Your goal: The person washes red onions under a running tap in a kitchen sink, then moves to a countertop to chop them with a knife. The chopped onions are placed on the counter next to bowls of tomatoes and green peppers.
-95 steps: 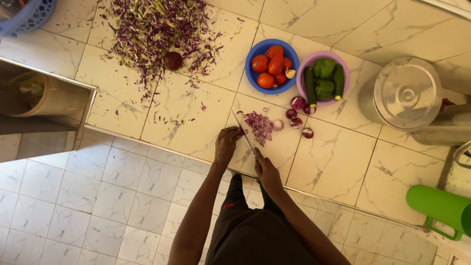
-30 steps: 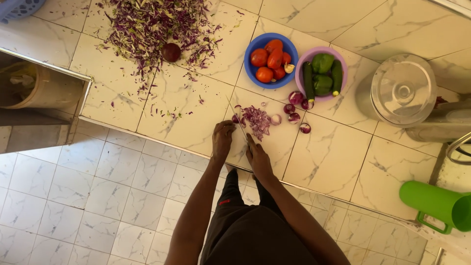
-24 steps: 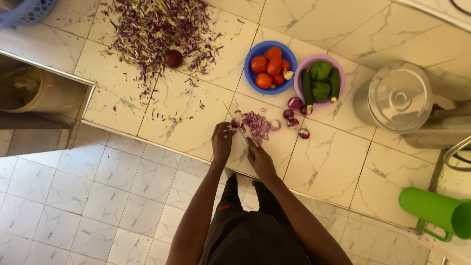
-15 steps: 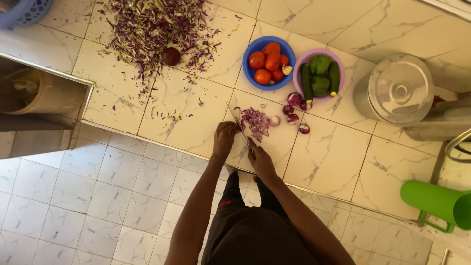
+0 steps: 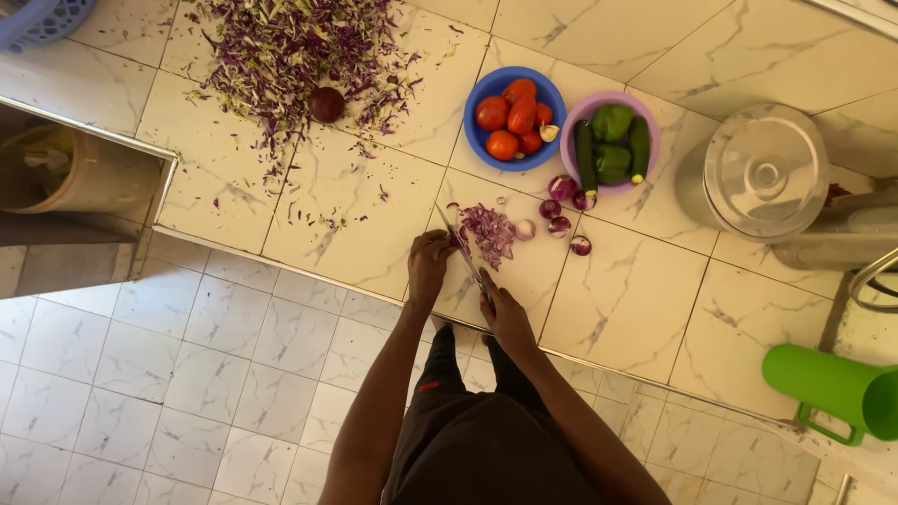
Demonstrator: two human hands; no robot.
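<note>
The right hand (image 5: 506, 313) is closed around the handle of a long steel kitchen knife (image 5: 458, 246), blade angled across the pale marble-patterned tiled counter (image 5: 355, 215); the left hand (image 5: 428, 266), fingers curled, rests beside the blade, touching the small heap of chopped purple onion (image 5: 490, 231); just beyond lie halved purple onions (image 5: 561, 208); farther off, a blue bowl of red tomatoes (image 5: 514, 115) and a pink bowl of green vegetables (image 5: 613, 140).

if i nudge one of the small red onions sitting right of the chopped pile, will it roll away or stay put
Probably rolls a little. The whole red onions look round and sit loose on the smooth marble counter. The one at the far right seems cut, so it would likely rock onto its flat face and stop. Peeled skins look glossy, so possibly slippery to pinch.
</note>
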